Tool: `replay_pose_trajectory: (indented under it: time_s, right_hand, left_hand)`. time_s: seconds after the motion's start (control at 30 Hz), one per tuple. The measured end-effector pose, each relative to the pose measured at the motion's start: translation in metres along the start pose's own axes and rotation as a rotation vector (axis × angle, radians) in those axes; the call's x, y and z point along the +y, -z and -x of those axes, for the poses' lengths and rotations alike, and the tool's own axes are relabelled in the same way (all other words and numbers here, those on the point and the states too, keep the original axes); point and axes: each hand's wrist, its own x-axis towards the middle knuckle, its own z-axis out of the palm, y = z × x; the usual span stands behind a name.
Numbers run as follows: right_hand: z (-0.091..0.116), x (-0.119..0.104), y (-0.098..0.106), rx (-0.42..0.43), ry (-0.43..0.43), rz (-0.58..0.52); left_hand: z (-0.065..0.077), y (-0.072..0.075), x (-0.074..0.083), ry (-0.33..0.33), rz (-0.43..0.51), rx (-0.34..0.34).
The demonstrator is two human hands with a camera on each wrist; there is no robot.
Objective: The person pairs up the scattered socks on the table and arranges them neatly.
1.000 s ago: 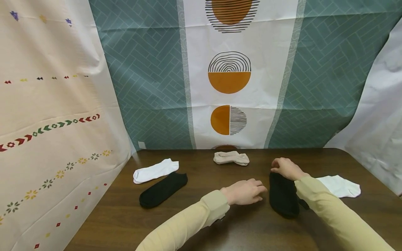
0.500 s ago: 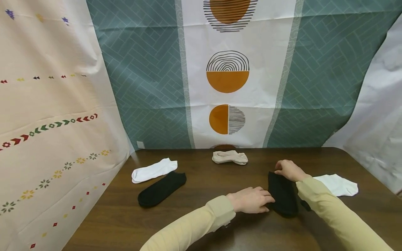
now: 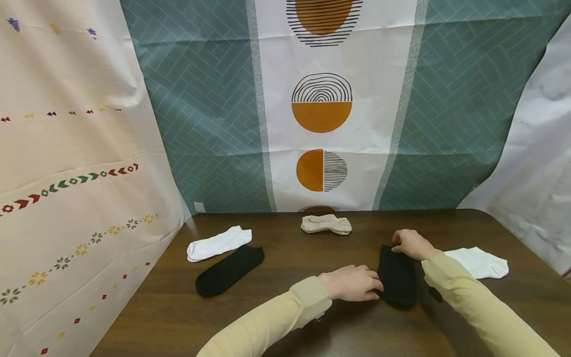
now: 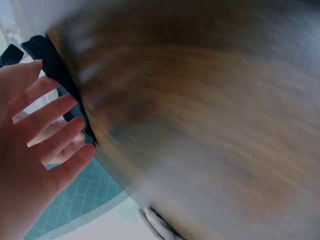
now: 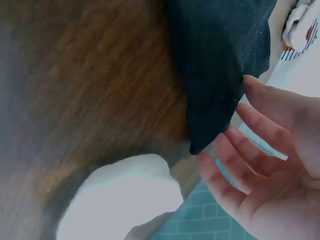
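A black ankle sock (image 3: 397, 280) lies flat on the table between my hands, its cuff end pointing away. My right hand (image 3: 414, 244) is at the cuff end. In the right wrist view its thumb and extended fingers (image 5: 214, 175) touch the sock's edge. My left hand (image 3: 352, 283) is palm down beside the sock's left edge, fingertips right at the fabric. In the left wrist view its fingers (image 4: 52, 112) are loosely spread. A small black piece of fabric (image 3: 434, 293) shows by the right sleeve, mostly hidden by it.
To the right lies a white sock (image 3: 479, 263), partly behind the right sleeve. On the left are another white sock (image 3: 219, 244) and a black sock (image 3: 229, 270) side by side. Beige folded socks (image 3: 326, 224) lie near the back edge, before the hanging cloth (image 3: 214, 124).
My left hand has moved right to the black sock, then slightly back left. The black sock has shifted a little left. The right hand has slid slightly toward me along the cuff end.
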Motion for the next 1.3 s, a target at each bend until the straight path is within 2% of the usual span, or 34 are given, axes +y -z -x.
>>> replay_pose_trajectory:
  time_s: [0.13,0.27,0.37,0.47,0.53,0.63,0.73,0.87,0.97,1.07,1.2,1.3]
  right_hand:
    - [0.003,-0.003,0.001,-0.01,-0.016,0.035]
    - [0.008,-0.007,0.004,-0.035,-0.045,0.042]
    - [0.01,-0.008,0.005,-0.047,-0.058,0.043]
    - [0.011,-0.008,0.005,-0.039,-0.044,0.051]
    - [0.011,-0.006,0.004,-0.026,-0.01,0.053]
    - [0.009,-0.002,0.001,0.005,0.054,0.037]
    - [0.007,0.001,-0.002,0.022,0.096,0.004]
    - [0.006,0.005,-0.003,0.026,0.11,-0.02]
    - [0.006,0.006,-0.002,0.024,0.103,-0.015]
    - [0.007,0.005,-0.002,0.019,0.09,-0.004]
    - [0.008,0.002,-0.001,-0.009,0.053,0.008]
    - [0.009,0.0,0.0,-0.033,0.016,0.015]
  left_hand:
    - [0.007,0.001,-0.006,0.004,0.035,-0.002]
    - [0.015,0.001,-0.012,0.011,0.028,0.018]
    - [0.018,0.0,-0.016,0.021,0.016,0.053]
    - [0.019,-0.001,-0.016,0.061,0.032,0.109]
    - [0.018,0.0,-0.014,0.123,0.059,0.149]
    - [0.016,0.0,-0.009,0.255,0.118,0.192]
    - [0.013,0.001,-0.004,0.39,0.234,0.202]
    - [0.006,0.002,0.006,0.517,0.341,0.188]
    - [0.001,0.002,0.014,0.571,0.317,0.153]
    - [-0.004,0.0,0.019,0.602,0.247,0.107]
    - [-0.007,-0.002,0.021,0.608,0.179,0.077]
    - [-0.007,-0.002,0.019,0.602,0.17,0.068]
